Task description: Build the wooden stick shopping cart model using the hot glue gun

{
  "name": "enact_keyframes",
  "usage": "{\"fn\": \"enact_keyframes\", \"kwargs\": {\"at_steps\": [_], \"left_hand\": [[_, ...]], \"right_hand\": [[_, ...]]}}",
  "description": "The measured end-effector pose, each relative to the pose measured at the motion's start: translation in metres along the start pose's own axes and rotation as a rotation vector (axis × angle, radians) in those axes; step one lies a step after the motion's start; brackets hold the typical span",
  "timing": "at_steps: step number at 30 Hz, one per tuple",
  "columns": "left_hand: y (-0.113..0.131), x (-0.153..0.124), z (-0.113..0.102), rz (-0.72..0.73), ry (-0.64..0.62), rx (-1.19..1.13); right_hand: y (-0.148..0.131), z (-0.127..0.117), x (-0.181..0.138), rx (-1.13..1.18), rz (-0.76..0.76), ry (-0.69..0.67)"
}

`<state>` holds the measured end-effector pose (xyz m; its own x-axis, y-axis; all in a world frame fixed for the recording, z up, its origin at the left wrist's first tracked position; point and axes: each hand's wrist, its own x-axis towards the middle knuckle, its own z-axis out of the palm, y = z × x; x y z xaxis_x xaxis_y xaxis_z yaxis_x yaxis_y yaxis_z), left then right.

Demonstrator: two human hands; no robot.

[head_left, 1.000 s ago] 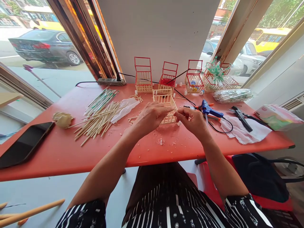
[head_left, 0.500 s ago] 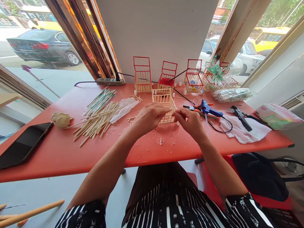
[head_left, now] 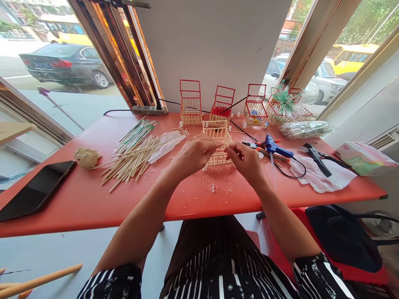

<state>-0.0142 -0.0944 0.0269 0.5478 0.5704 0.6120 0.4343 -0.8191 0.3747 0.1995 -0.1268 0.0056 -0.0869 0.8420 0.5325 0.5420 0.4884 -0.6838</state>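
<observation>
An unpainted miniature cart made of thin wooden sticks stands in front of me on the red table. My left hand is closed over its near side, thumb below and fingers along an upper rail, hiding part of the frame. At the cart's right corner my right hand makes a pinch, thumb against forefinger. Both sets of fingertips nearly meet there. Whatever lies in the right pinch is too small to make out. Bits of dried glue and stick crumbs lie on the tabletop before the cart.
Several red-trimmed stick carts line the wall. Loose sticks and wrapped sticks lie left, near a phone. To the right are a blue glue gun, pliers, a cloth and a tissue pack.
My viewpoint has shifted slightly, so the table and carts appear a little lower and farther right. Both hands stay at the cart, in nearly the same pose.
</observation>
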Motion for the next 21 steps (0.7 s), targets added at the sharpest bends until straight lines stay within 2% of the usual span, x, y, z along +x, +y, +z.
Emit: {"fn": "enact_keyframes", "kwargs": {"at_steps": [21], "left_hand": [[-0.001,-0.004,0.01,-0.018,-0.004,-0.068]], "right_hand": [[0.005,-0.004,-0.013,-0.071,0.003,-0.005]]}}
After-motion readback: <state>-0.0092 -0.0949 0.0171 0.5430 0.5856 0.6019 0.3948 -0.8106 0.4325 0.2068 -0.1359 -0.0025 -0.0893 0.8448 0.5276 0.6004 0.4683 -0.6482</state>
